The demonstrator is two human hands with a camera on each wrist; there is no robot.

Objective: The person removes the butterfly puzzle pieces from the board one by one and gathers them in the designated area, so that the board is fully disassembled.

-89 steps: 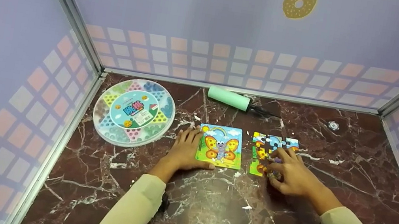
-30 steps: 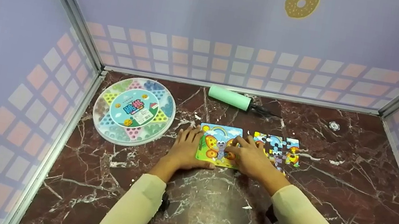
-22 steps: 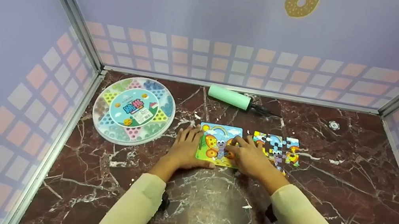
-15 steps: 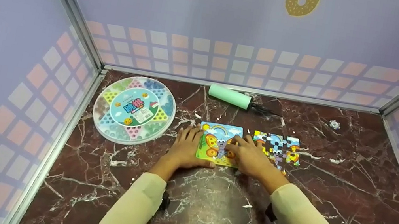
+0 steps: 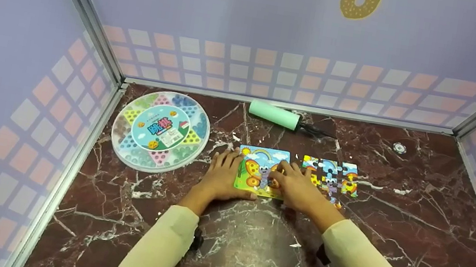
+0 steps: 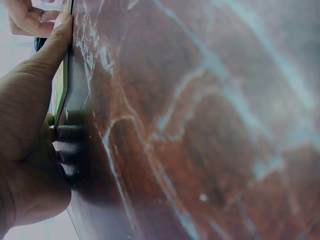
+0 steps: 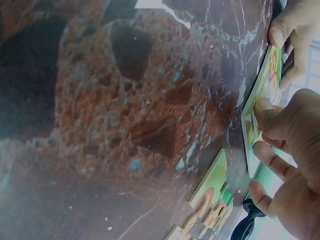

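A square butterfly picture board (image 5: 263, 156) lies flat on the marble table. My left hand (image 5: 223, 179) rests at its left side, fingers spread and thumb along the near edge. My right hand (image 5: 301, 189) is over the board's right part, fingers bent down onto it. In the right wrist view the thumb (image 7: 265, 112) touches the board's face near its edge, other fingertips beyond it. I cannot tell whether this hand pinches a puzzle piece. Just right, several jigsaw pieces (image 5: 330, 167) form a partial copy of the picture, its lower left hidden by my right hand and arm.
A round Chinese checkers set (image 5: 159, 130) under a clear lid lies at the left. Behind the board is a mint-green hand pump (image 5: 273, 114) with a black end. A small round disc (image 5: 399, 148) lies at the back right. Lilac walls enclose the table's back and sides.
Since three seconds ago my right hand has moved left from the jigsaw pieces to the board, uncovering the right-hand pieces. Over the last second both hands have stayed in place.
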